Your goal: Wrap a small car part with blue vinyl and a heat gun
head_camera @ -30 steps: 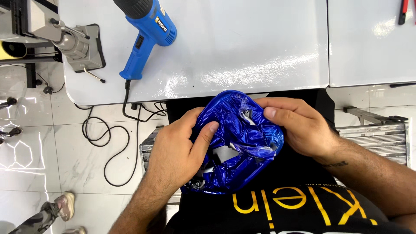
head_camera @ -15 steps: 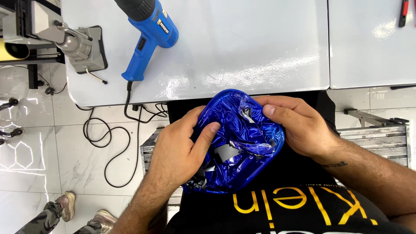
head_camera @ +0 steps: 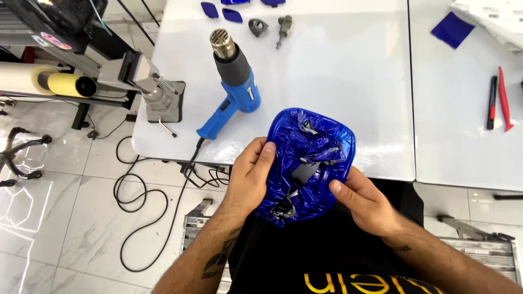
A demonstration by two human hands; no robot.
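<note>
While both hands clamp the blue-wrapped part (head_camera: 308, 163) at the table (head_camera: 338, 71) edge, left hand (head_camera: 248, 177) thumb on film, right hand (head_camera: 362, 204) under the rim, loose wrinkles could crease or tear if pulled unevenly. Heat gun (head_camera: 233, 81) lies near, cord dangling.

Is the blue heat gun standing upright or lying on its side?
Lying on its side: the heat gun rests flat on the white table.

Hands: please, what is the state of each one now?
Left hand: closed on the blue foil-wrapped part.
Right hand: closed on the same part's lower right edge.
</note>
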